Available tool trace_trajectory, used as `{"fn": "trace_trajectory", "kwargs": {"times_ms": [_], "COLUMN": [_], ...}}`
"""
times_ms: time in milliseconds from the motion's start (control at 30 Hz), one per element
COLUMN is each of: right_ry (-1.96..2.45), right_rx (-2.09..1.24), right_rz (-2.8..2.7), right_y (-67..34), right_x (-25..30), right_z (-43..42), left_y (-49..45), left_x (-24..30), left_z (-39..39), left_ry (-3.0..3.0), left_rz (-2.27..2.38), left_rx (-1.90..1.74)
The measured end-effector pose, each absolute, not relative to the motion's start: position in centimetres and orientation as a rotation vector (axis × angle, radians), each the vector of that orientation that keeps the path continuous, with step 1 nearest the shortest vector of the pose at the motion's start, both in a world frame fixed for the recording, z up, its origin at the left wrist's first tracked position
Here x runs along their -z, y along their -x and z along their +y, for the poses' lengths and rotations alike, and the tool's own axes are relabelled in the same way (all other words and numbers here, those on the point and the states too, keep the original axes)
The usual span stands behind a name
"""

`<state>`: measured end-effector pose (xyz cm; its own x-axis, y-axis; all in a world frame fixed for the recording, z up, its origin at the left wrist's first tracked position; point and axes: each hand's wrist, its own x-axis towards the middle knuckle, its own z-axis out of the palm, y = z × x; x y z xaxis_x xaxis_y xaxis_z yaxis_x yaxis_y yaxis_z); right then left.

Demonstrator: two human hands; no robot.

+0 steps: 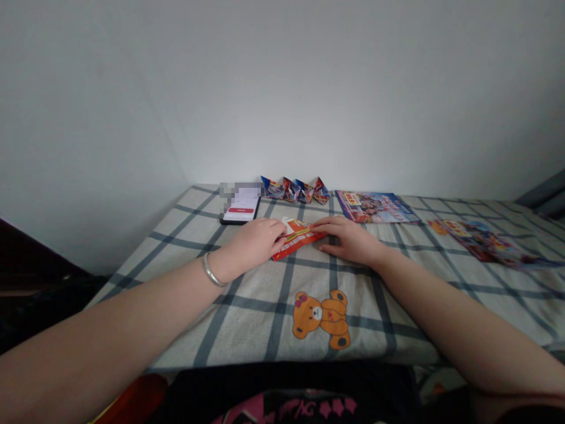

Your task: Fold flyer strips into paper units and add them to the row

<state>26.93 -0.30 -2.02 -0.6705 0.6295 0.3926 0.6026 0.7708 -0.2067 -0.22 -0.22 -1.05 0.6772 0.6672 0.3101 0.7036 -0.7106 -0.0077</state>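
Observation:
A red and orange printed sheet of paper [296, 242], partly folded, lies on the checked cloth between my hands. My left hand [261, 237] grips its left edge, thumb and fingers closed together on the paper. On the opposite side, my right hand [346, 238] rests with its fingers reaching onto the right end of the sheet; the fingers are stretched out and the thumb is apart from them. A silver bangle [212, 271] circles my left wrist. Part of the sheet is hidden beneath the fingers.
Behind the sheet stand several folded paper shapes [295, 189] in a row against the wall. A phone [241, 206] with a lit screen lies to their left. Colourful printed leaflets [375, 207] lie at the right. The checked cloth [247, 330] bears a printed bear [322, 319].

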Motion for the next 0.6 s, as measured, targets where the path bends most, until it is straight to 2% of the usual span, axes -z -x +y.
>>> {"fn": "trace_trajectory", "kwargs": {"times_ms": [233,600], "right_ry": [0.84,0.76], "right_rx": [0.157,0.375], "right_rz": [-2.566,-2.727], "right_y": [-26.3,-24.8], "right_x": [1.2,0.3], "right_z": [-0.9,-2.6], "left_y": [0.4,0.5], "left_x": [1.5,1.3], "left_z": [-0.1,0.5], "left_ry": [2.812,3.026], "left_rz": [-1.045,-0.889], "left_rx": [0.541,0.481]}}
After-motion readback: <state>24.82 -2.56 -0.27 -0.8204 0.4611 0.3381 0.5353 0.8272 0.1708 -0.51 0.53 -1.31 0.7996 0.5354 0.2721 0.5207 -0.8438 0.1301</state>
